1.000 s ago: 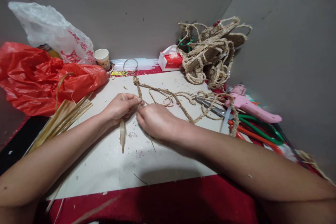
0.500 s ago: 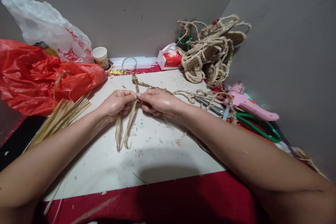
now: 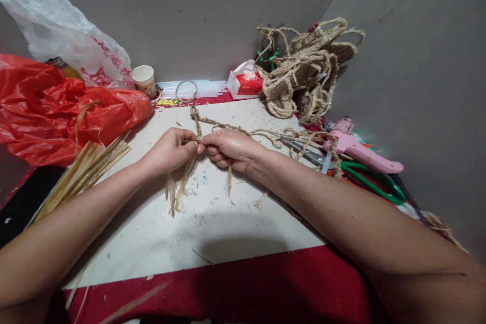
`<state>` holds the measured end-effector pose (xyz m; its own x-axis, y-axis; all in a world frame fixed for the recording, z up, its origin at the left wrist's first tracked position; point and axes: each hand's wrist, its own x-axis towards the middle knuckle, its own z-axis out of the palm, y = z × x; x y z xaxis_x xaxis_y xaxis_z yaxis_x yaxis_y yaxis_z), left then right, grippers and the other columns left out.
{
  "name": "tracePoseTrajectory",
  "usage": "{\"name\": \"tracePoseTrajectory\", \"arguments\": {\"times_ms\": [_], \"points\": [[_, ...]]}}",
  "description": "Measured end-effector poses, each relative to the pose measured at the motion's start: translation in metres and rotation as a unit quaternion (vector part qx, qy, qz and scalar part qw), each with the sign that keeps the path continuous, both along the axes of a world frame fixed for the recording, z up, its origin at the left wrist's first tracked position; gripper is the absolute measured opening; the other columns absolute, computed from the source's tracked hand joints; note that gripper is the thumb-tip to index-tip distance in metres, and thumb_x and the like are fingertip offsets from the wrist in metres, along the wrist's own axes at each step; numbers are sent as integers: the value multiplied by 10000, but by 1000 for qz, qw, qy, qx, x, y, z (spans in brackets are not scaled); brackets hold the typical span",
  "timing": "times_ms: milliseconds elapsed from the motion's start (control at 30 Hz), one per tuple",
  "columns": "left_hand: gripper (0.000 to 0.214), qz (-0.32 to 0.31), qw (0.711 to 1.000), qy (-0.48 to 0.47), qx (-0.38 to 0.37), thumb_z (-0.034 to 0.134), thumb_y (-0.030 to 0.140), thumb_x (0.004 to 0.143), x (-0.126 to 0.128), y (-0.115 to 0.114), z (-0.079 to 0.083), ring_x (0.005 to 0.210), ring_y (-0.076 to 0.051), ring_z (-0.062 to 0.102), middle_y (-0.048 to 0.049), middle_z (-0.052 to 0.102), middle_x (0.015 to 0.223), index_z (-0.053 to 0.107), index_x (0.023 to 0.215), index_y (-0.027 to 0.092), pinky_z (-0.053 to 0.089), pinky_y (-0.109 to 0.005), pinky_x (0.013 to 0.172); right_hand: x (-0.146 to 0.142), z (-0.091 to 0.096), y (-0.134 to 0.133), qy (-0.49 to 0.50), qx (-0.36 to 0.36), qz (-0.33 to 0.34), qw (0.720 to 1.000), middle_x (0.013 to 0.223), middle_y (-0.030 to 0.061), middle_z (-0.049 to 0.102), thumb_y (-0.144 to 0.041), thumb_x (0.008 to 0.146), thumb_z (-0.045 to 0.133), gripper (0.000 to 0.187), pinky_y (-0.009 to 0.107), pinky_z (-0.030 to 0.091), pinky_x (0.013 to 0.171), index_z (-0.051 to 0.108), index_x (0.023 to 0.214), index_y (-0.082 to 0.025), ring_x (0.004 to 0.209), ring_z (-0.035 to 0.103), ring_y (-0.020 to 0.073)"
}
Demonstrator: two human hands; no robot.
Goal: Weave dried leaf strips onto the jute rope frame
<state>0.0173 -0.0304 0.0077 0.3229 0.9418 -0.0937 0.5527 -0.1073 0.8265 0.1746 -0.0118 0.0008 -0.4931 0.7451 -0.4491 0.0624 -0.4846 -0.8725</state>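
Note:
Over the white board (image 3: 243, 223), my left hand (image 3: 172, 149) and my right hand (image 3: 230, 149) meet at the fingertips, both closed on a narrow braid of dried plant strips (image 3: 197, 125). The braid's far end lies on the board, away from me. Loose flat strips (image 3: 185, 182) hang down below my left hand, and a short strip end (image 3: 230, 180) pokes out under my right hand. A thin twisted cord (image 3: 235, 128) runs right from the braid's far end. My fingers hide the spot where the strips cross.
Left are a red plastic bag (image 3: 72, 116) and a bundle of dried strips (image 3: 87, 167). A paper cup (image 3: 144, 81), tissue pack (image 3: 246, 83) and coiled braided rope (image 3: 304, 71) stand behind. Right lie a pink glue gun (image 3: 360, 149) and green-handled scissors (image 3: 374, 182).
My left hand has turned slightly and closed in around the braid. A strip end now shows beneath my right hand, where none was visible before.

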Motion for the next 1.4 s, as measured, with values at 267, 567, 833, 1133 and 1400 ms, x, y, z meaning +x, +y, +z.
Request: {"name": "tracePoseTrajectory", "arguments": {"times_ms": [267,567,833,1133,1400], "points": [[200,7,996,72,44,423,198,783,11,-13,7,515,-107,457,18,537,537,602,722,131,343,-211,513,-8,-2,-9,-2,32,-54,998,353,-74,289,-133,840,462,354,169,119,293,351,508,-178,292,183,27],[157,30,999,-14,-16,389,134,785,19,-22,-10,405,-88,484,-13,604,599,520,870,148,342,-194,407,-10,-5,-13,58,-2,-61,996,375,-86,288,-107,794,485,289,149,125,297,360,542,-168,298,218,23],[206,14,995,-12,-103,581,218,744,9,-16,17,397,-93,476,13,575,511,601,926,124,331,-199,406,-3,-1,-8,74,-17,-36,996,396,-101,270,-85,776,517,214,122,124,301,424,594,-148,316,166,10],[96,36,959,-226,-170,551,206,783,-2,6,-2,506,-64,481,-11,568,626,573,736,126,394,-192,514,5,4,1,57,-39,32,997,407,-103,251,-99,809,483,129,123,104,301,551,701,-103,340,109,21],[193,29,966,-153,-208,537,226,818,-3,4,6,365,-30,201,70,298,447,579,657,129,111,-186,368,8,2,5,-42,63,84,994,417,-90,279,-163,801,490,126,171,119,343,563,703,-130,348,155,40]]}}
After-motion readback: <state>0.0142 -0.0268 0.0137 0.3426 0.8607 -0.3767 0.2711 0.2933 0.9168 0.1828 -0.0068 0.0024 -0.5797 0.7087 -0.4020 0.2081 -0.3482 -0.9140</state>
